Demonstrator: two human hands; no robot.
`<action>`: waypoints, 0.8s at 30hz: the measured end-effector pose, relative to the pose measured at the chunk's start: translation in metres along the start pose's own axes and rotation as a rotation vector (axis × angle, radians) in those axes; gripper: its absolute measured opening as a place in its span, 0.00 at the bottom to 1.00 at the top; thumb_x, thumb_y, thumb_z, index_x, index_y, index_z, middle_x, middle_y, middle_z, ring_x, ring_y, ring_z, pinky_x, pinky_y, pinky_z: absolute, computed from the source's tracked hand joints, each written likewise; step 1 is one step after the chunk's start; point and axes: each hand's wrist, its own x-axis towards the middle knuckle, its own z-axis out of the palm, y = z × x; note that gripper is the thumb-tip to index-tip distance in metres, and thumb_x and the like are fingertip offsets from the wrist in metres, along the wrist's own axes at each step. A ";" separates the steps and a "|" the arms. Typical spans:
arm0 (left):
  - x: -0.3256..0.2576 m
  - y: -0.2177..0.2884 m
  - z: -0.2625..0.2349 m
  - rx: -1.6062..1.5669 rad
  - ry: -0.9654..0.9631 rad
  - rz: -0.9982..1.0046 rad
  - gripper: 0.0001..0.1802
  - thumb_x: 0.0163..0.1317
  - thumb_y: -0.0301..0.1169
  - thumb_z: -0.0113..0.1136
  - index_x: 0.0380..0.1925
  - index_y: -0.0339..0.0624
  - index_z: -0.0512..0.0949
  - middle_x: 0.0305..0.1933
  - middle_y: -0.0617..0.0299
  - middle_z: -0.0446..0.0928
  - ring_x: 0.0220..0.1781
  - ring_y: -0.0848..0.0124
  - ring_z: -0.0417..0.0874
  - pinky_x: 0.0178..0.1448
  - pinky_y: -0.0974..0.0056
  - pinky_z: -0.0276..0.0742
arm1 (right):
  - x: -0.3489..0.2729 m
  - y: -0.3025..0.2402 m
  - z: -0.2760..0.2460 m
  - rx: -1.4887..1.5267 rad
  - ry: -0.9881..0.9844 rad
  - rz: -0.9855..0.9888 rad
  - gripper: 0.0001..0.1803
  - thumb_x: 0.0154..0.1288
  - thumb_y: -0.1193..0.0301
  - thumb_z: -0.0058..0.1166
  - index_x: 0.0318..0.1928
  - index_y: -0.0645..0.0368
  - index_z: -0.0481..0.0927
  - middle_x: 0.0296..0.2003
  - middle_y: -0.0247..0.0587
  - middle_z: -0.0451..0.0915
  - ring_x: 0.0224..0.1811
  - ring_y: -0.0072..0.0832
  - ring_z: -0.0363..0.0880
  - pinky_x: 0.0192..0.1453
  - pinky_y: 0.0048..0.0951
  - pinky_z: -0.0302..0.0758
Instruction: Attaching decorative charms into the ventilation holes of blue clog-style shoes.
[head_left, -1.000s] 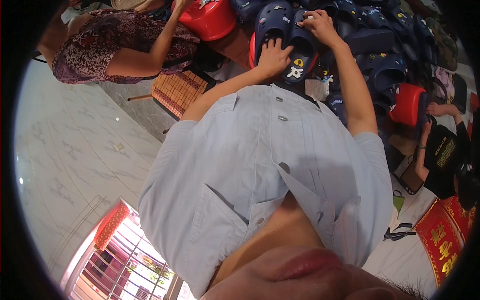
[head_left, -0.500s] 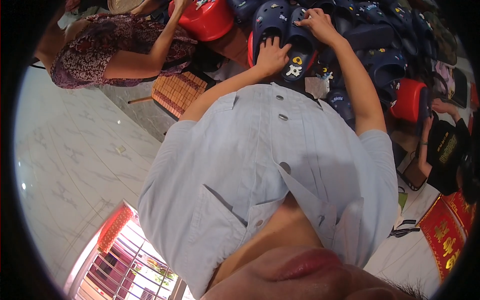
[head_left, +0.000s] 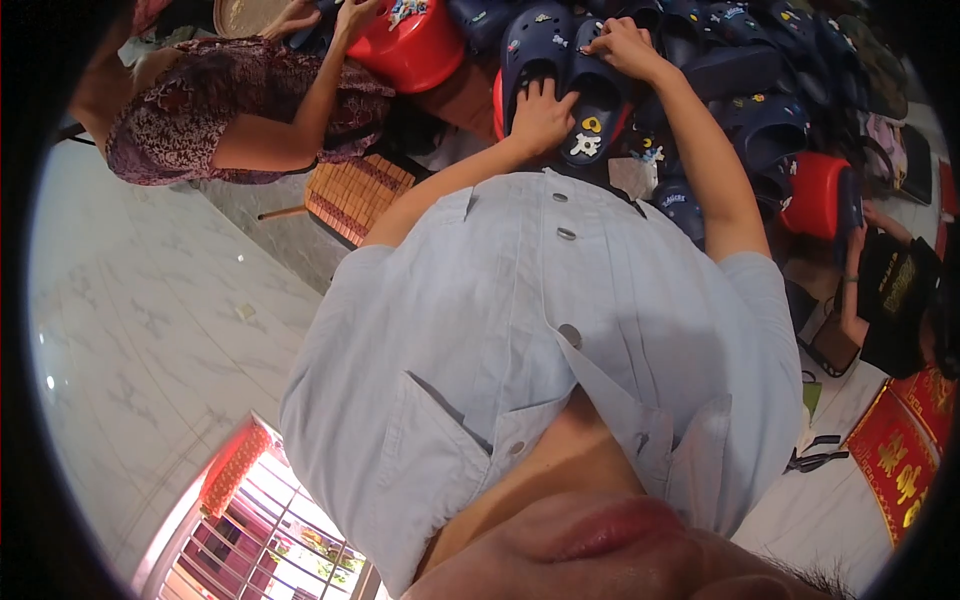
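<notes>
Navy clogs are handled with both hands

The view is filled largely by a light blue, button-front cloth shirt (head_left: 520, 300). Beyond it a heap of navy-blue clogs (head_left: 735, 75) is spread. At the left, a person in a dark red-and-white patterned garment (head_left: 190, 105) is seen beside an upturned-looking red plastic vessel (head_left: 410, 50). In front of the wearer, a left navy clog with a perforated toe (head_left: 530, 45) and a right navy clog (head_left: 603, 95) are set side by side, toes pointing away. The left hand (head_left: 543, 122) is held open, its fingers spread over the left clog's foot opening. The right hand (head_left: 623, 48) is bent over the right clog's toe end; whether anything is pinched cannot be told. At that clog's heel end, a white figure-shaped charm (head_left: 585, 146) and a smaller yellow heart-shaped charm (head_left: 592, 125) are seen.
</notes>
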 end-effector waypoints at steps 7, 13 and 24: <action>0.002 0.001 0.001 0.021 0.016 0.005 0.25 0.51 0.40 0.63 0.53 0.57 0.77 0.55 0.42 0.69 0.57 0.44 0.70 0.56 0.42 0.70 | 0.006 -0.001 0.015 0.108 0.217 0.013 0.13 0.57 0.56 0.63 0.40 0.46 0.88 0.42 0.33 0.82 0.55 0.37 0.72 0.57 0.48 0.65; -0.001 0.002 -0.003 -0.013 0.041 0.003 0.24 0.51 0.38 0.62 0.53 0.56 0.78 0.55 0.42 0.69 0.58 0.42 0.70 0.58 0.40 0.68 | -0.003 -0.004 0.032 0.140 0.454 -0.024 0.10 0.57 0.60 0.63 0.37 0.48 0.87 0.38 0.28 0.82 0.49 0.32 0.74 0.55 0.38 0.64; 0.000 0.000 -0.001 -0.025 -0.013 -0.020 0.24 0.51 0.39 0.64 0.52 0.56 0.78 0.55 0.43 0.69 0.58 0.44 0.70 0.56 0.42 0.69 | -0.016 -0.010 0.002 -0.129 0.326 -0.170 0.16 0.56 0.76 0.56 0.44 0.45 0.86 0.46 0.30 0.77 0.56 0.34 0.69 0.59 0.38 0.65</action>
